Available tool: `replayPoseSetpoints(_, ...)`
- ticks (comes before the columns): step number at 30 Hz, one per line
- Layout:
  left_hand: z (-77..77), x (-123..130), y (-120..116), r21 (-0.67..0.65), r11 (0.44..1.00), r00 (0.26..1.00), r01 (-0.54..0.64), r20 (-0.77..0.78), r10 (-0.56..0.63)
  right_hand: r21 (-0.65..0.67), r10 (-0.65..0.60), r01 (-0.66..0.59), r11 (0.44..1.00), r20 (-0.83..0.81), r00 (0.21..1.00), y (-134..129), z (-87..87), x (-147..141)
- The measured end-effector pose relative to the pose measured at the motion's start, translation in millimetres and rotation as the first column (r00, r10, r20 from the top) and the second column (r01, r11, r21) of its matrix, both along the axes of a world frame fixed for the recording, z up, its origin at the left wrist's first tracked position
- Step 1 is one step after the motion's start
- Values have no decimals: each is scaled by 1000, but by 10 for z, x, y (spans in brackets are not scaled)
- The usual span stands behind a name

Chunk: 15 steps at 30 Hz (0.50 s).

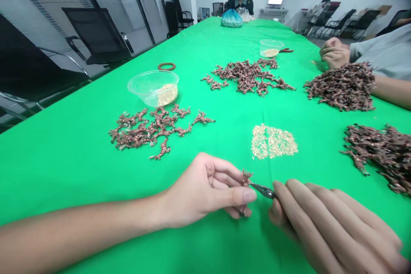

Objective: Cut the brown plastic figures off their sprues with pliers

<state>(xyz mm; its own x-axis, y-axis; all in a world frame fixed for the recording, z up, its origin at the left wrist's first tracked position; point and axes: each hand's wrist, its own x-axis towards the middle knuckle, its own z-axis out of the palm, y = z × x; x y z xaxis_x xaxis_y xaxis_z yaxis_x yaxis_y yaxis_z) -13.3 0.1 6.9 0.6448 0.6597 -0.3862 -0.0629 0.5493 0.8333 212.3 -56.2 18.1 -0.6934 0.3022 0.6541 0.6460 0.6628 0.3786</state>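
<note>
Between the thumb and fingers of my left hand (221,188) is a small brown deer figurine (246,177), its antlered head showing above the thumb and its feet below. Most of its body is hidden. My right hand (324,218) is closed round small pointed metal pliers (263,190), whose tip touches the figurine near its head; their handles are covered by the fingers. Beyond my hands, tiny gold-coloured pieces (274,141) lie spread in a flat patch. A loose group of brown deer figurines (150,126) lies past my left hand.
A clear plastic bowl (138,83) with gold pieces stands left, near a brown ring (166,66). More figurine piles (247,75) lie ahead and right (382,154). A co-worker's hands (335,52) rest beside another pile (342,87). Farther off are another bowl (271,46) and red-handled pliers (286,50).
</note>
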Motion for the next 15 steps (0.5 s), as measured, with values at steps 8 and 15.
replayPoseSetpoints(8,-21,14,-20,71,996,998,-59,-33,61,-73,-127,113,991,-211,969,-11,-179,-105)
replayPoseSetpoints(15,-72,-18,-39,189,981,995,-40,-85,57,-759,-464,17,651,-379,801,-4,-110,-167)
